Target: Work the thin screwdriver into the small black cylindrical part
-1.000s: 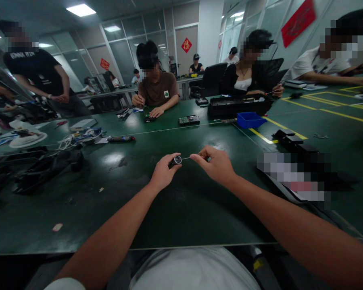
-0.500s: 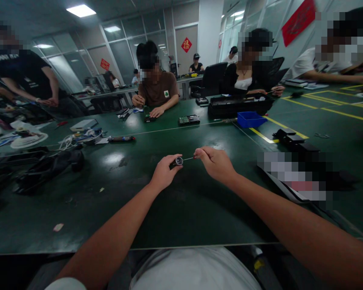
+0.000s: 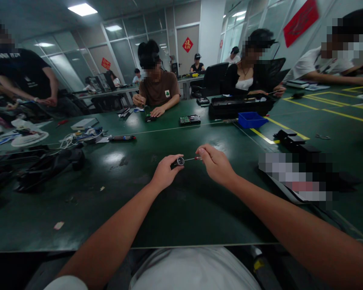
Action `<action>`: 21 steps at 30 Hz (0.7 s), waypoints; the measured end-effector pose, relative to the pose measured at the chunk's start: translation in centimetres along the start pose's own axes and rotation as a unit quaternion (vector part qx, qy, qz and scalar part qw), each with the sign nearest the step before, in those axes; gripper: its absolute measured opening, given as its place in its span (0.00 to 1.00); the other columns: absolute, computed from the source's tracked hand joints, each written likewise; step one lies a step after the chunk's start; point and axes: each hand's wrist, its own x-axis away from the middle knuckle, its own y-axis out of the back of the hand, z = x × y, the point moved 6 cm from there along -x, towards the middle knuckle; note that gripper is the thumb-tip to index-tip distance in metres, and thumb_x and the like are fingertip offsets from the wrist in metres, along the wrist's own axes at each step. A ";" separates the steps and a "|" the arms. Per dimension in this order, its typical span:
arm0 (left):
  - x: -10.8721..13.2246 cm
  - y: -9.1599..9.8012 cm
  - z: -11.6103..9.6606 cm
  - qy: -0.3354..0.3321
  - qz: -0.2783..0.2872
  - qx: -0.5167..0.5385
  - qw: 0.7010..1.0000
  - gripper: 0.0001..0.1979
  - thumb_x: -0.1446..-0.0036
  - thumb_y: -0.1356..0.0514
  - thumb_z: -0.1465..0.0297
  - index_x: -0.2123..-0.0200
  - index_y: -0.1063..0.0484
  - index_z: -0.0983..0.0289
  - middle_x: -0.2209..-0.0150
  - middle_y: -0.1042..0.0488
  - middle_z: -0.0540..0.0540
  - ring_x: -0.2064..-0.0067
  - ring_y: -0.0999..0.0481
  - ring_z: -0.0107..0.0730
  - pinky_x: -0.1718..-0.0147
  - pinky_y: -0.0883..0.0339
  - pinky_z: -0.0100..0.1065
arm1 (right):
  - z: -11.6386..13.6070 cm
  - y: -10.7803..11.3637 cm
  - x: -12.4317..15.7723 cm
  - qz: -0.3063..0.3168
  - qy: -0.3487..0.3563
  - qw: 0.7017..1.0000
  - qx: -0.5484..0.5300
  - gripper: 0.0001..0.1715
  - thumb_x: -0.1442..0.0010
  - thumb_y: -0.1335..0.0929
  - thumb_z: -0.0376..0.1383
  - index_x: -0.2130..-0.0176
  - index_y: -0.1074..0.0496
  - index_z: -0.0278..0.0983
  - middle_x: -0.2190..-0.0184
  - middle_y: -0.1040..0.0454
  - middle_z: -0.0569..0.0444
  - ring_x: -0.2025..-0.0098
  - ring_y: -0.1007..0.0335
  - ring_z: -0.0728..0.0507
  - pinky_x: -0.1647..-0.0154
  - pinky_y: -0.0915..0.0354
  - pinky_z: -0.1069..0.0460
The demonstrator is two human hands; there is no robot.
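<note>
My left hand (image 3: 167, 170) is closed round a small dark cylindrical part (image 3: 179, 161), whose round, light-rimmed open end faces me. My right hand (image 3: 215, 162) grips a screwdriver (image 3: 198, 158) by its red handle, most of which the fingers cover. Its thin metal shaft runs left to the rim of the cylindrical part; whether the tip touches or enters it is too small to tell. Both hands are held above the green table (image 3: 181, 217).
A dark pen-shaped tool (image 3: 122, 138) lies beyond my left hand. Farther back are a circuit-board device (image 3: 190, 119) and a blue bin (image 3: 252, 120). Black parts (image 3: 50, 165) lie left, with black brackets (image 3: 293, 139) at right. A co-worker (image 3: 159, 86) sits across the table.
The open end of the cylindrical part has turned slightly in my left hand. My right fingers have shifted on the screwdriver handle, which stays in nearly the same place.
</note>
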 end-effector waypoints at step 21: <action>0.0 0.4 0.7 0.017 -0.016 -0.006 1.000 0.21 0.42 0.36 0.72 0.45 0.28 0.57 0.49 0.25 0.54 0.46 0.27 0.39 0.43 0.36 0.43 | -1.2 -0.3 -0.1 -0.053 -0.047 0.991 -0.114 0.13 0.36 0.35 0.42 0.55 0.29 0.38 0.64 0.22 0.51 0.63 0.26 0.42 0.63 0.32 0.47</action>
